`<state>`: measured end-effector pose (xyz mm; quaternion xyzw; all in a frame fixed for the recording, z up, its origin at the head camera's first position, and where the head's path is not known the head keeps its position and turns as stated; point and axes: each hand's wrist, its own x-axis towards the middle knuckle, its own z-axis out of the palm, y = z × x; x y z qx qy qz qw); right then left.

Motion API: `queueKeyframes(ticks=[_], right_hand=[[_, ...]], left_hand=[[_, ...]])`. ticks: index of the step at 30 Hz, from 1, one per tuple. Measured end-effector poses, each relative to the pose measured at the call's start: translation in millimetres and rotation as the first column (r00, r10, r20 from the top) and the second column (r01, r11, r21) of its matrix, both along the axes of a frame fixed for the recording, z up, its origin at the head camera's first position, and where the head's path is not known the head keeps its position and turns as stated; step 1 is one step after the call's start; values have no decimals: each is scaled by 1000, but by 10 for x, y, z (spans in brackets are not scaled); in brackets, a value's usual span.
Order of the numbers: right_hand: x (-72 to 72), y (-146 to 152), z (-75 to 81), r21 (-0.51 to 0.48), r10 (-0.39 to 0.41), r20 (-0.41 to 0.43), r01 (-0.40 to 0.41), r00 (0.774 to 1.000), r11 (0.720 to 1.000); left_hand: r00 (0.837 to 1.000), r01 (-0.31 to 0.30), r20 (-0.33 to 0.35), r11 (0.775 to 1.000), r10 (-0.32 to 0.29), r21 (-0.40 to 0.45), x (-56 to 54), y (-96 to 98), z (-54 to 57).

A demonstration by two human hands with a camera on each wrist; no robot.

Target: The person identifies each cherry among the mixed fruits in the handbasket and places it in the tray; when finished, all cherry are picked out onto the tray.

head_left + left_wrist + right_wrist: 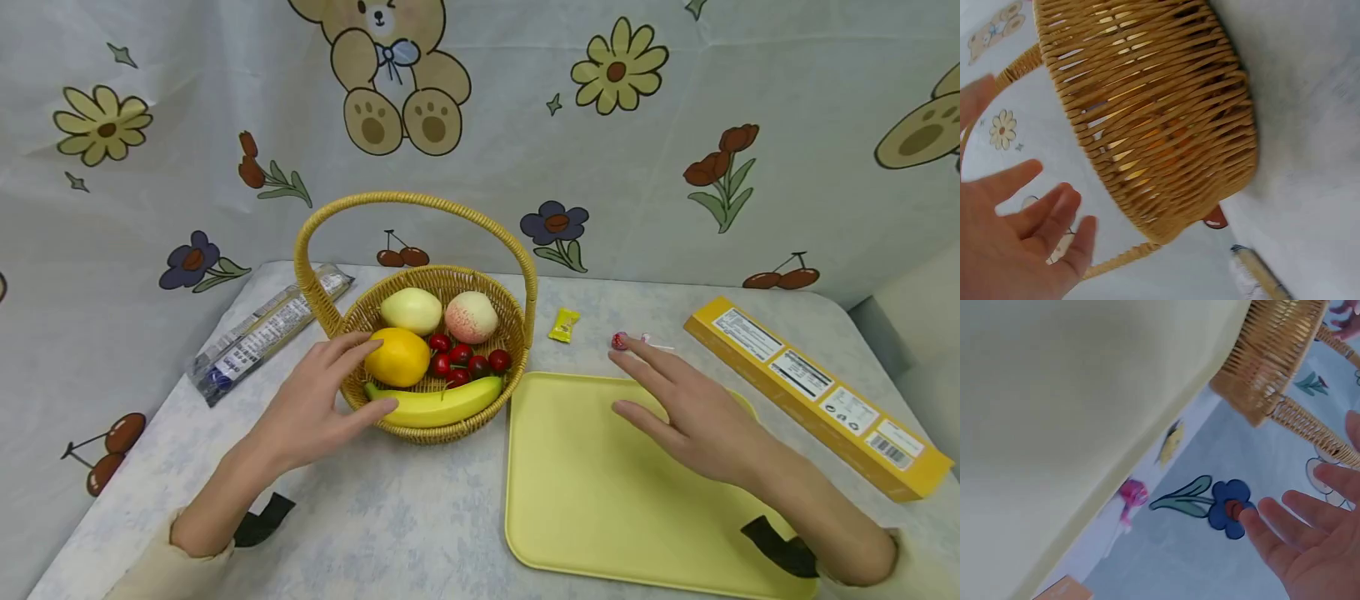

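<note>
A wicker basket with a tall handle holds a banana, a yellow-orange fruit, a pale yellow fruit, a peach and several cherries. My left hand reaches over the basket's left rim, fingers spread near the yellow-orange fruit and the banana's end. In the left wrist view, nothing lies between its fingers. Above the yellow tray hovers my right hand, fingers extended and holding nothing. Its fingertips overlap a lollipop with a pink-red wrapper in the head view.
A yellow-wrapped candy lies between basket and lollipop. Behind my left hand is a long clear packet with a printed label. A long orange-yellow box lies along the right side. A patterned cloth hangs behind the table.
</note>
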<state>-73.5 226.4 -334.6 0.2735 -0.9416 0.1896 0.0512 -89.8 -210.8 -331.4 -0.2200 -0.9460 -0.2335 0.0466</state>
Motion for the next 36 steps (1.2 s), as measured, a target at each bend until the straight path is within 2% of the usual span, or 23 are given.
queueKeyframes(ticks=[3, 7, 11, 15, 19, 22, 28, 36], right_hand=[[-12, -128, 70, -58, 33, -52, -36, 998, 998], [-73, -377, 128, -138, 105, -69, -114, 992, 984], [-195, -703, 163, -194, 189, -50, -195, 981, 961], [-342, -1041, 185, -191, 247, -18, -245, 969, 950], [-490, -1322, 158, -151, 296, 63, -284, 953, 947], [-603, -1485, 102, -124, 327, 151, -311, 933, 942], [-794, -1691, -19, -89, 311, 266, -298, 913, 950], [-936, -1840, -86, 16, 253, 376, -279, 892, 960]], left_hand=[[996, -83, -22, 985, 87, 152, 79, -52, -87], [987, -159, 32, 962, 156, 224, 137, -104, -218], [979, -188, 127, 953, 161, 237, 152, -127, -336], [975, -184, 172, 944, 140, 274, 154, -133, -413], [975, -179, 189, 925, 120, 335, 146, -125, -441], [971, -186, 213, 912, 112, 365, 146, -110, -445], [959, -214, 257, 897, 118, 387, 165, -87, -433], [962, -223, 231, 903, 143, 369, 158, -122, -473]])
